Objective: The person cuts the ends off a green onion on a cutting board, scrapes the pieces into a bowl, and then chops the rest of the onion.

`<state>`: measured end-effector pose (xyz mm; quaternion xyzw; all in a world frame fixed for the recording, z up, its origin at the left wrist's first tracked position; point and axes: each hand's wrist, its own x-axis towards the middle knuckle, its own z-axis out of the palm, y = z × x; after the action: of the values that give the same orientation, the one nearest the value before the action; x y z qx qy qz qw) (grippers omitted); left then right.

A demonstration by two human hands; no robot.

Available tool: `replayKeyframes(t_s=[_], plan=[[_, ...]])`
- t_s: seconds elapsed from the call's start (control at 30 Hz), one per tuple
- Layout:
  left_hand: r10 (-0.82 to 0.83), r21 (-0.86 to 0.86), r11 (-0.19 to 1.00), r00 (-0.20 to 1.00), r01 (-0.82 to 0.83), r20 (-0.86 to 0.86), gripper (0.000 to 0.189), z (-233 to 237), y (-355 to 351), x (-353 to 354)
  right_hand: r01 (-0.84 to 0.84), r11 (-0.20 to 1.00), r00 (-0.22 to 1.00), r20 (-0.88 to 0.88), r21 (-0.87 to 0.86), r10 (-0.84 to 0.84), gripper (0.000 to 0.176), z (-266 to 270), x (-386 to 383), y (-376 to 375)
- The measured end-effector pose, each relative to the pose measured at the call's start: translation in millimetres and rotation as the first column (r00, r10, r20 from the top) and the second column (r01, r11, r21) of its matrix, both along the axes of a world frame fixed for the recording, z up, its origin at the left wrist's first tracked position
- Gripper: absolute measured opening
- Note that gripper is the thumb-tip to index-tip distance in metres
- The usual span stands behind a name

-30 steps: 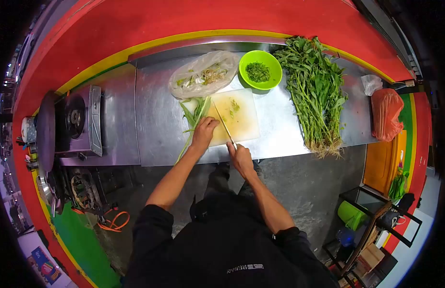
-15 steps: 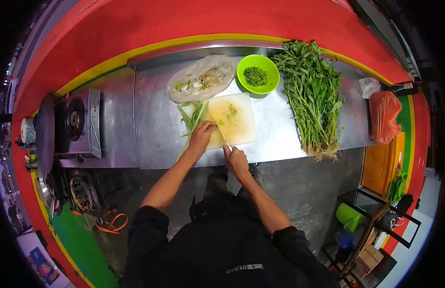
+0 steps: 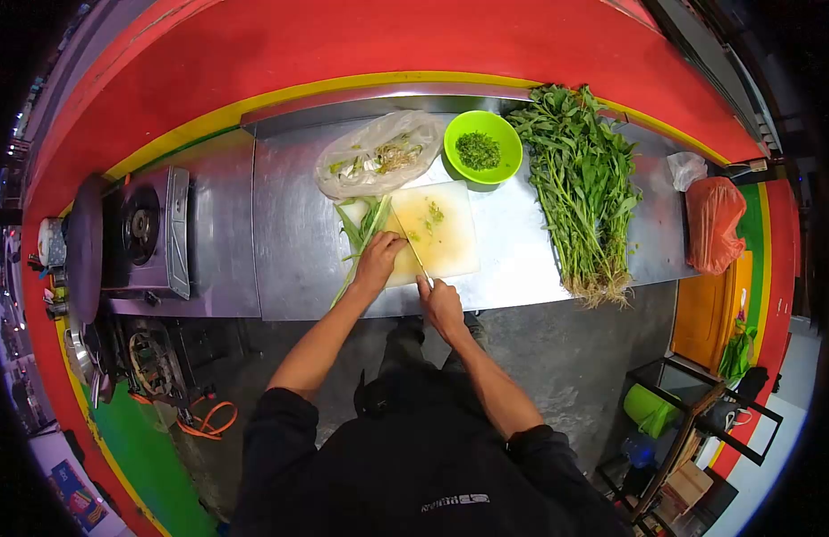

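Observation:
My left hand is closed around long green leafy stalks at the left side of a white cutting board. In my right hand is the handle of a knife, whose blade points away from me across the board, beside the stalks. Small chopped green bits lie on the board right of the blade. Behind the board stand a green bowl of chopped greens and a clear plastic bag with roots and scraps.
A large bunch of leafy greens with roots lies on the steel counter to the right. Farther right are a red plastic bag and a small white bag. A gas stove stands at the left.
The view has shifted slightly, so the counter sits a little lower in the picture. Both hands keep nearly the same place on the board, still holding the stalks and knife.

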<state>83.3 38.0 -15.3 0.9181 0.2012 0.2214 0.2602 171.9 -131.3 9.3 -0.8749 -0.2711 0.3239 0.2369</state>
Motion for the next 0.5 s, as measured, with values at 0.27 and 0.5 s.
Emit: replayKeyframes(t_s=[0.27,0.5], plan=[[-0.008,-0.047,0.999,0.999,0.007,-0.032,0.027,7,-2,-2,0.029,1.000,1.000,0.011,-0.007,-0.029,0.058,-2,1,12],[-0.006,-0.051,0.999,1.000,0.005,-0.013,0.031,-1,0,-1,0.014,1.000,1.000,-0.025,0.004,-0.014,0.057,1,-1,1]])
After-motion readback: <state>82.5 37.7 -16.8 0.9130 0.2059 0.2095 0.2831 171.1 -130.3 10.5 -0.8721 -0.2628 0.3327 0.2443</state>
